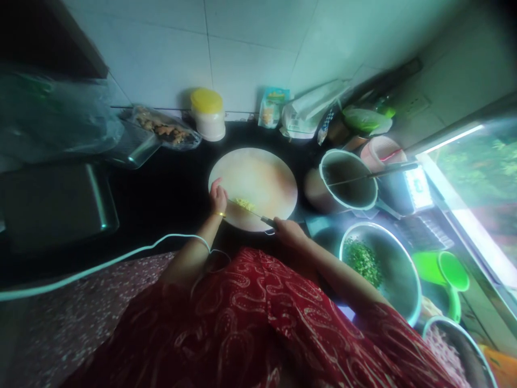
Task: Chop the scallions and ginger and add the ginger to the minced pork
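Observation:
A round, pale cutting board (258, 172) lies on the dark counter, with a small heap of finely chopped yellow food (244, 204) near its lower left. My right hand (288, 233) grips the dark handle of a knife (266, 221) at the board's near edge. The thin blade runs leftward along the near side of the heap. At the board's left edge, my left hand (218, 197) has its fingers curled by the blade's far end and appears to pinch it; the exact contact is too small to see. A yellow bracelet circles the left wrist.
Behind the board stand a yellow-lidded jar (208, 116), a bag of ginger-like roots (165, 126) and a small packet (273, 108). To the right are a pot (349, 180), a metal bowl (404, 269) with chopped greens and a green scoop (454, 272). A white cable (121, 261) crosses at left.

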A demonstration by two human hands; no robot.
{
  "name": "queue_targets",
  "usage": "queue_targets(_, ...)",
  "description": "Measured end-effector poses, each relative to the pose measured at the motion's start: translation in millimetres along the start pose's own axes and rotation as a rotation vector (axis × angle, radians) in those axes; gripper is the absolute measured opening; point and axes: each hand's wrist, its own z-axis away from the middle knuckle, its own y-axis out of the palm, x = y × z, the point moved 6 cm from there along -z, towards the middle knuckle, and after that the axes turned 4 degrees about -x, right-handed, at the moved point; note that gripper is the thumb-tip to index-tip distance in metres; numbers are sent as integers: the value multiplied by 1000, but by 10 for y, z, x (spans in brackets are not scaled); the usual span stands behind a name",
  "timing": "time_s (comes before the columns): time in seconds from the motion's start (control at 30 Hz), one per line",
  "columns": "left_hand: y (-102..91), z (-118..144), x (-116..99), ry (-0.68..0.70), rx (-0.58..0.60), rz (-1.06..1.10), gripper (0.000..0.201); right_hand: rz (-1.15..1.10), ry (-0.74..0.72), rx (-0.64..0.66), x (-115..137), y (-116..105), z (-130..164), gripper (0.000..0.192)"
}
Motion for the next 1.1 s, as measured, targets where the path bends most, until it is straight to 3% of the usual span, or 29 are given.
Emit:
queue_targets(0.1, -10, 33, -100, 49, 4, -47, 41, -18, 27, 10, -42, 107, -4, 23)
queue_targets(0.27, -31, -71, -67, 6, -53, -29, 38, -5, -26, -53, -28, -99, -61, 20)
queue_targets(0.43, 13, -86, -48, 47, -20, -45, 36, -26, 32, -10, -84, -49, -110, 21)
queue_targets(0.6, 5, -145, -21, 6, -56, -31, 35, 7, 2, -74, -79, -138, -154, 22)
queue_targets(0.77, 39, -136, -59, 43, -30, -50, 35, -21, 55, -20, -146, -111, -197, 25)
queue_targets(0.97, 2, -163, -2, -49, -85, -67, 34, 18, 17, -80, -167, -224, -273, 29)
queue_targets(1.1, 34, -174, -72, 16, -60, -81, 30, -22, 49, -60, -203, -198, -301, 28)
